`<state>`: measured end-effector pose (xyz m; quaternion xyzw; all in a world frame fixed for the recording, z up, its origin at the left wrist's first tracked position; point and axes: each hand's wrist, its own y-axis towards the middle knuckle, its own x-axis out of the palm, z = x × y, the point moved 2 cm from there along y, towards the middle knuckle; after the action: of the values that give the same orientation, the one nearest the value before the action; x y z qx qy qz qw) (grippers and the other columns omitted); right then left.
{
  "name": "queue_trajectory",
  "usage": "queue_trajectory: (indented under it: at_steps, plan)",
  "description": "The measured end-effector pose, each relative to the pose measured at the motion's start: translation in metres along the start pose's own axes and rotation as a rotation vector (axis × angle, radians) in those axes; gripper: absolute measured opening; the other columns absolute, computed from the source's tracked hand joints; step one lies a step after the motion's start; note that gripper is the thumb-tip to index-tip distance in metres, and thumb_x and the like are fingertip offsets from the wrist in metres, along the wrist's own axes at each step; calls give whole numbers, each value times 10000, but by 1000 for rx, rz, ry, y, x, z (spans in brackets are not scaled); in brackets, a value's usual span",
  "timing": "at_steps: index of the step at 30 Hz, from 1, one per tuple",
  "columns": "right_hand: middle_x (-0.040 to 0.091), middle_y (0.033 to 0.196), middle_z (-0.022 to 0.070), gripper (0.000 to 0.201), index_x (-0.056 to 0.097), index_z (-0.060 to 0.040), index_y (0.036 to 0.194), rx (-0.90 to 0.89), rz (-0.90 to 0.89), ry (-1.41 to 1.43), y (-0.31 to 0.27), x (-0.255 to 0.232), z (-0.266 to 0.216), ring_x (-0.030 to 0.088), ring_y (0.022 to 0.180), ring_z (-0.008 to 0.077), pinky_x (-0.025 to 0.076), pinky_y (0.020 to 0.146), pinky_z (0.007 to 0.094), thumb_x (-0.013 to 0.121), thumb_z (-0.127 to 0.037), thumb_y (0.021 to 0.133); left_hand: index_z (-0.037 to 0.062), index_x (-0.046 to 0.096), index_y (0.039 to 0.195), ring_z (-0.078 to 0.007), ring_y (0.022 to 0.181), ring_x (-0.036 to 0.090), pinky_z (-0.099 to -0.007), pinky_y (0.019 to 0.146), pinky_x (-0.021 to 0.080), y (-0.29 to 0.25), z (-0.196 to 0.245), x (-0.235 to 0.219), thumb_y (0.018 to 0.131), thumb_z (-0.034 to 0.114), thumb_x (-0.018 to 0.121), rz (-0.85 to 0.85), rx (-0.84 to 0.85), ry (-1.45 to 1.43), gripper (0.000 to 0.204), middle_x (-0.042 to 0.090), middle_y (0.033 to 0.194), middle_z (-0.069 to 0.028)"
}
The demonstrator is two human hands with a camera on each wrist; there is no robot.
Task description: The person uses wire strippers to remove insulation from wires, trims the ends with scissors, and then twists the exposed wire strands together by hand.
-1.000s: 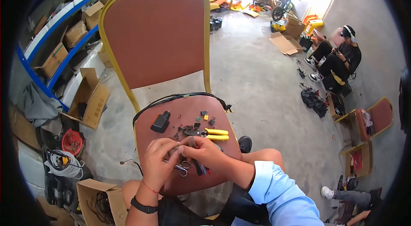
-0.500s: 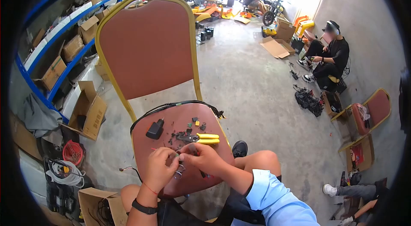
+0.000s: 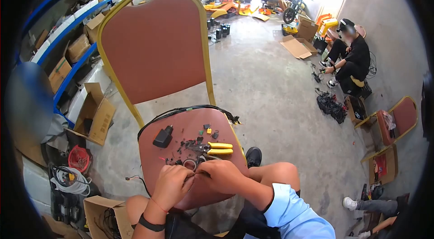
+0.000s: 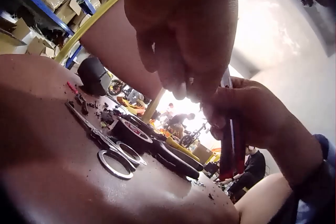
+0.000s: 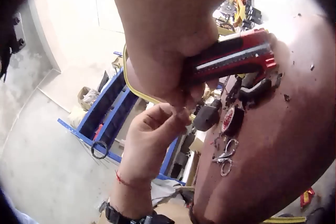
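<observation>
Right hand (image 3: 222, 176) grips a cutter (image 5: 233, 60) – left hand's (image 3: 171, 184) fingertips meet it, can't tell if pinching – scissors (image 4: 106, 141), pliers (image 3: 220, 148) near.

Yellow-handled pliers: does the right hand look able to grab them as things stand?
Probably not right away: the right hand holds a red and black tool, though the pliers lie close by, uncovered.

there are two hands, one left hand (image 3: 173, 184) and one right hand (image 3: 221, 176). the seat holds one pair of scissors (image 4: 107, 140), one black tape roll (image 5: 237, 122), one pair of yellow-handled pliers (image 3: 218, 145), one black power adapter (image 3: 162, 137) and one yellow connector (image 3: 209, 131). one red-and-black utility knife (image 5: 231, 58) shows, plus one red basket (image 3: 79, 158). dark scraps (image 5: 287, 98) are too many to count.
</observation>
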<state>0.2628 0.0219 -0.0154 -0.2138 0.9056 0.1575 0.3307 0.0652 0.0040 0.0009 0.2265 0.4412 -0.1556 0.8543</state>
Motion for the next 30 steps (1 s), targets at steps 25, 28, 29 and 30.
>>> queue_trajectory:
  at_steps: [25,28,29,30]
  plan:
    - [719,919,104,156,712,-60,1045,-44,110,205,2,-11,-15,706,853,307,559,737,379,733,-170,937,-38,711,1106,-172,799,706,-297,726,555,-7,-11,1,1059,236,626,-135,-220,-545,291,713,960,-114]
    - [727,964,128,160,710,-51,1035,-46,106,247,0,-8,-13,705,895,332,557,776,403,717,-180,941,-34,716,1057,-173,789,707,-295,718,555,-5,-7,-5,1061,226,621,-169,-253,-585,277,707,918,-104]
    - [731,984,139,165,708,-47,1030,-55,109,267,1,-9,-13,704,913,342,557,792,416,711,-186,941,-31,715,1045,-174,789,707,-297,717,554,-4,-6,-6,1061,222,620,-156,-241,-580,271,702,904,-101]
    - [732,998,140,173,711,-47,1051,-37,94,297,2,-8,-13,706,916,339,557,798,411,714,-180,941,-29,714,1033,-175,789,706,-299,715,553,-4,-6,-6,1061,219,620,-143,-233,-575,266,696,890,-98]
